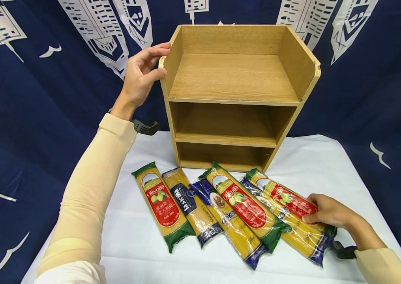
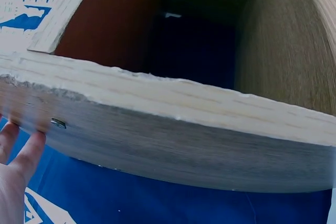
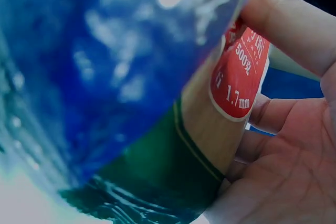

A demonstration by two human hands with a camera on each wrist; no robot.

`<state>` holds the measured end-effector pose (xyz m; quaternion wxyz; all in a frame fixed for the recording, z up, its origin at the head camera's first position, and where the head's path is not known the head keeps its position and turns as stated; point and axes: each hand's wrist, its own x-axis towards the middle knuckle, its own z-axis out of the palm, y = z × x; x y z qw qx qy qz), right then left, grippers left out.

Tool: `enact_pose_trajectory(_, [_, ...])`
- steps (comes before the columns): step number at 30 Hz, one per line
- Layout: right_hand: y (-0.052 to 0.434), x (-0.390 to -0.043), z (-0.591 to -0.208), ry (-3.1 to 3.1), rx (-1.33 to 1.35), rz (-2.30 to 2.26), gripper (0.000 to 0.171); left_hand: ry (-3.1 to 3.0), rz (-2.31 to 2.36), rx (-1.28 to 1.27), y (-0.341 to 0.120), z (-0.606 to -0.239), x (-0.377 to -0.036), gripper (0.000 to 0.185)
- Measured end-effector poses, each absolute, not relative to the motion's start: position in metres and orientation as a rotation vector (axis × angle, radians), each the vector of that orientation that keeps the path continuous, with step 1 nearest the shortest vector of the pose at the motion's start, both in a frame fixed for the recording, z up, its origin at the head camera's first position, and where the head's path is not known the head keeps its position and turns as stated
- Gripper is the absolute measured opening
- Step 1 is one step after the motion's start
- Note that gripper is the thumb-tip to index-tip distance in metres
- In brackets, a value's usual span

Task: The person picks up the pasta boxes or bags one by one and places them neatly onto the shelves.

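Observation:
My left hand point(image 1: 140, 75) grips the upper left side panel of a wooden shelf unit point(image 1: 234, 77), thumb at its front edge. In the left wrist view, the fingers point(image 2: 29, 156) touch the panel's outer face. At the right, my right hand point(image 1: 332, 213) holds a red-labelled spaghetti packet point(image 1: 294, 199) by its near end, thumb on top. That packet overlaps a yellow and blue pasta packet point(image 1: 301, 232). In the right wrist view, blue wrapping point(image 3: 126, 66) hides much of the held packet point(image 3: 239, 77), whose green end shows below.
Left of the held packet lie another red-labelled packet point(image 1: 244, 205), a blue-ended pasta packet point(image 1: 237, 232), a dark-labelled spaghetti packet point(image 1: 190, 201) and a red-labelled one point(image 1: 163, 205). White cloth point(image 1: 143, 260) covers the table. A patterned blue curtain point(image 1: 374, 102) hangs behind.

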<state>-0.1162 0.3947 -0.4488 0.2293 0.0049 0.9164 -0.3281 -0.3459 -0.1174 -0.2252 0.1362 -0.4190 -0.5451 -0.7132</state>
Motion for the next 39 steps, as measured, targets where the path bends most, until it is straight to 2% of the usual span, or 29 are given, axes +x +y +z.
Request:
enact_pose_trajectory(6, [0.394, -0.118, -0.447, 2.532, 0.03, -0.861, 0.059, -1.592, -2.056, -1.2, -0.118, -0.228, -0.345, 0.035])
enact_pose_trajectory(13, [0.399, -0.114, -0.444, 2.461, 0.012, -0.941, 0.03, -1.591, -2.077, -1.211, -0.116, -0.23, -0.345, 0.035])
enact_pose_trajectory(17, [0.402, -0.112, -0.443, 2.432, -0.034, -0.999, 0.026, -1.591, -2.086, -1.202, -0.115, -0.229, -0.346, 0.035])
enact_pose_trajectory(26, [0.406, -0.109, -0.448, 2.346, -0.1, -1.145, 0.03, -1.592, -2.075, -1.178, -0.115, -0.229, -0.346, 0.034])
enact_pose_trajectory(33, [0.41, -0.11, -0.453, 2.269, -0.141, -1.295, 0.048, -1.601, -2.069, -1.178, -0.117, -0.227, -0.347, 0.033])
enact_pose_trajectory(39, [0.412, -0.108, -0.452, 2.287, -0.132, -1.307, 0.047, -1.603, -2.07, -1.182, -0.118, -0.226, -0.347, 0.033])
